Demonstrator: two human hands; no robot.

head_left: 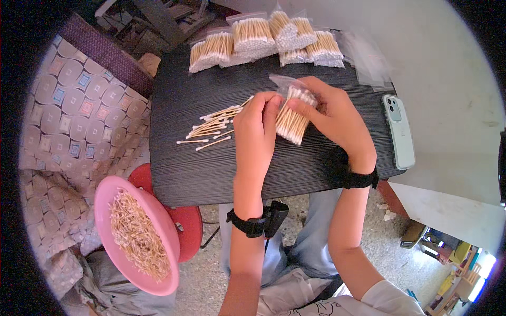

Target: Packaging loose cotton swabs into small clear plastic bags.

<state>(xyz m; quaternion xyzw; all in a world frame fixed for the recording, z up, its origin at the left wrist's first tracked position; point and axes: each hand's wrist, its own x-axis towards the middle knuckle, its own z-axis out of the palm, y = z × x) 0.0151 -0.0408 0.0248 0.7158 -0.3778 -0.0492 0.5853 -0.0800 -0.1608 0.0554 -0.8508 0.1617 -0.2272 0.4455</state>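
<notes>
A clear plastic bag of cotton swabs [293, 124] is held above the dark table between my two hands. My left hand [255, 124] pinches the bag's left side near its opening, thumb and fingers pressed together. Around the right side of the bag curls my right hand [334, 116], its thumb lying across the swabs near their upper tips. The bag's loose top edge sticks up at the far side. Just left of my left hand, a small heap of loose cotton swabs [213, 124] lies on the table, partly hidden by that hand.
Several filled swab bags [253, 34] are piled along the table's [184, 179] far edge. Flat unfilled bags [369, 60] lie at the far right, with a phone [399, 131] nearer me. A pink basin [171, 226] of swabs rests on a red stool [192, 226] at the left.
</notes>
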